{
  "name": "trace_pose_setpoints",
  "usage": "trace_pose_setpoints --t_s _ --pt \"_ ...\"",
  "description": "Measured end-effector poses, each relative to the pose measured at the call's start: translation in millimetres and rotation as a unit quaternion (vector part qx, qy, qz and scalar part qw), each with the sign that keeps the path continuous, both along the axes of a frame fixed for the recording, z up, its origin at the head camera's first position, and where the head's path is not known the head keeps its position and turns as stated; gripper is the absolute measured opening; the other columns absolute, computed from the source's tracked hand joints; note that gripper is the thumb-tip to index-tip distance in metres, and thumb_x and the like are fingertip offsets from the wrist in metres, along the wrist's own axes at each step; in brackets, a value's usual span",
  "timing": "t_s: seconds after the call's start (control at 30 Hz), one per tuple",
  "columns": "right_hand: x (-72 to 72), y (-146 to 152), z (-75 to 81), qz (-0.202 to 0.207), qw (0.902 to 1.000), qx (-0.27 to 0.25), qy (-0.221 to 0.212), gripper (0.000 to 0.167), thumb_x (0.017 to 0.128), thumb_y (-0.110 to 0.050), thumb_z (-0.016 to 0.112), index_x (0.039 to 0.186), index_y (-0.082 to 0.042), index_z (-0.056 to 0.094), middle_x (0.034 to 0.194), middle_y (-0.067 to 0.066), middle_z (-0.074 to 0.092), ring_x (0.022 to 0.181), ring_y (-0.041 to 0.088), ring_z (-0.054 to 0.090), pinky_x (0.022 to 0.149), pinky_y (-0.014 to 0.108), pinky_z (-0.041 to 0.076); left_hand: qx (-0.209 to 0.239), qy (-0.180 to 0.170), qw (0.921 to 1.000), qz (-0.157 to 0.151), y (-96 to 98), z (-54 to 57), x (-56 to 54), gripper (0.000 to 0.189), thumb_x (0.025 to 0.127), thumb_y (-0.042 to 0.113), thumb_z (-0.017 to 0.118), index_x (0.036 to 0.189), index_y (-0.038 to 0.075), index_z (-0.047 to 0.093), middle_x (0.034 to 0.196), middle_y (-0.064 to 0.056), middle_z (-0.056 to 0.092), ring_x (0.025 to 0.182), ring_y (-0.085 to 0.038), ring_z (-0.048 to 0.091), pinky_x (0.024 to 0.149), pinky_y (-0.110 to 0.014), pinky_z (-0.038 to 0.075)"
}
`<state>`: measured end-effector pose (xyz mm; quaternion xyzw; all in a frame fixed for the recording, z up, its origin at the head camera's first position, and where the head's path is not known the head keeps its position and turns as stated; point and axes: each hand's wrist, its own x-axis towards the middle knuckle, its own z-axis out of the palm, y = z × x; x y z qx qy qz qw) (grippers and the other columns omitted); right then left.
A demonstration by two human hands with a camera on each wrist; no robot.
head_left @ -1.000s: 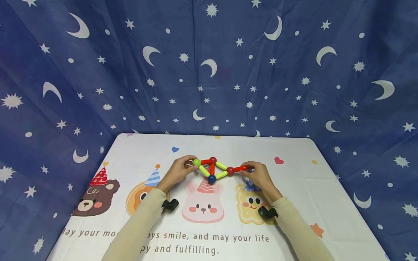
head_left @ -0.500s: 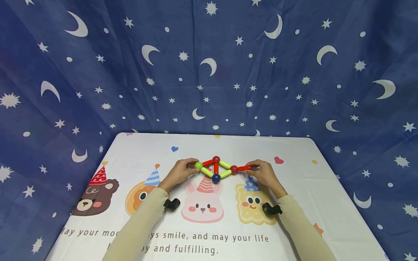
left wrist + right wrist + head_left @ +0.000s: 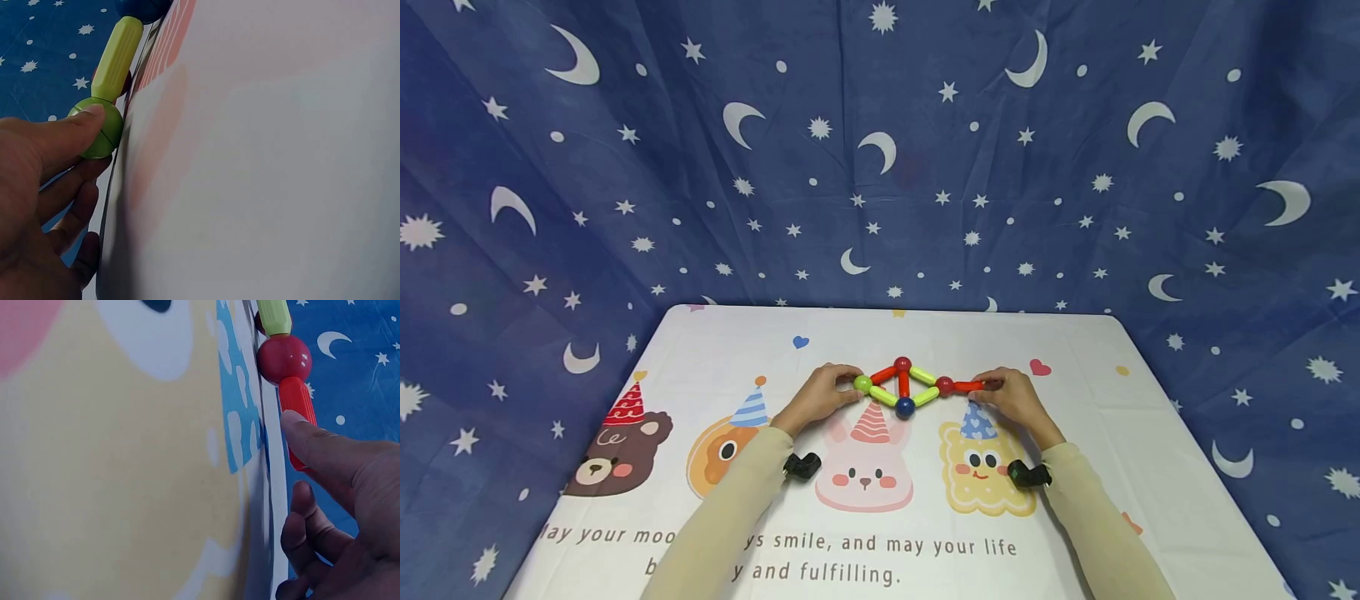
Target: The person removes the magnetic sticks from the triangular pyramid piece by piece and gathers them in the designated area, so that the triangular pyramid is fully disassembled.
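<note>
A flat frame of magnetic balls and sticks lies between both hands in the head view. My left hand (image 3: 820,397) pinches its green ball (image 3: 862,384) between thumb and fingers. My right hand (image 3: 1018,400) pinches the red stick (image 3: 296,403) that juts out to the right from a red ball (image 3: 945,386). Another red ball (image 3: 902,364) forms the far corner, and a dark blue ball (image 3: 905,407) the near one. An upright red stick (image 3: 904,386) links those two. Yellow-green sticks (image 3: 882,396) and another red stick join the outer corners.
A white table cover (image 3: 1075,350) with printed cartoon figures and lettering lies under the hands. Behind it hangs a blue curtain (image 3: 925,242) with moons and stars. Small black cameras (image 3: 802,467) sit at both wrists.
Both hands and the frame have shifted a little to the right. The green ball end has come slightly nearer, so the frame has turned a little. Both hands keep their hold.
</note>
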<state>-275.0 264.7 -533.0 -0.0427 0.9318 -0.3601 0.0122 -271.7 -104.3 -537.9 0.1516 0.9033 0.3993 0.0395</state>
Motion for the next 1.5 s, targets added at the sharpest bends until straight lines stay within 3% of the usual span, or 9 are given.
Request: trace_pose_setpoints --t_s 0.3,0.63,0.83,1.2,1.5 --pt "-2.8 1 1.0 -0.012 0.9998 -0.003 -0.017 0.032 0.079 -0.022 0.082 0.108 -0.010 0.075 0.092 0.009 0.064 0.084 0.023 0.052 0.073 0.030 0.041 -0.002 -0.009 1.0000 -0.002 1.5 4.7 -1.7 0.037 0.085 0.023 0.077 0.121 0.016 0.068 0.118 -0.003 0.070 0.121 -0.025 0.057 0.111 -0.046 0.039" --pt "6.4 -19 30.8 -0.019 0.9968 -0.031 0.072 0.027 0.083 -0.022 0.077 0.108 -0.011 0.073 0.094 0.008 0.071 0.088 0.023 0.061 0.075 0.030 0.044 -0.007 -0.010 0.9999 -0.001 0.5 5.7 -4.0 0.038 0.086 0.025 0.076 0.122 0.017 0.067 0.118 -0.001 0.069 0.121 -0.024 0.056 0.111 -0.047 0.039" --pt "11.4 -42 40.7 -0.004 0.9955 -0.040 0.086 0.025 0.085 -0.019 0.076 0.108 -0.009 0.073 0.095 0.006 0.074 0.090 0.022 0.064 0.077 0.031 0.048 -0.006 -0.016 0.9999 0.000 1.1 3.8 -4.2 0.038 0.086 0.026 0.076 0.123 0.018 0.067 0.121 -0.002 0.069 0.124 -0.025 0.055 0.113 -0.047 0.037" --pt "16.8 -85 34.8 0.038 0.9925 -0.090 0.074 0.024 0.084 -0.017 0.078 0.106 -0.008 0.075 0.092 0.005 0.075 0.081 0.018 0.066 0.069 0.024 0.051 -0.005 -0.016 0.9999 0.004 1.4 2.3 0.4 0.036 0.086 0.024 0.076 0.120 0.018 0.068 0.119 -0.002 0.070 0.124 -0.026 0.056 0.112 -0.049 0.037" --pt "21.4 -110 24.7 0.036 0.9947 -0.083 0.049 0.022 0.082 -0.018 0.079 0.104 -0.014 0.076 0.092 -0.001 0.075 0.080 0.012 0.062 0.069 0.026 0.048 0.006 -0.009 0.9999 -0.003 0.8 -0.5 2.6 0.036 0.086 0.023 0.076 0.120 0.016 0.068 0.117 -0.003 0.071 0.124 -0.027 0.057 0.112 -0.049 0.037"
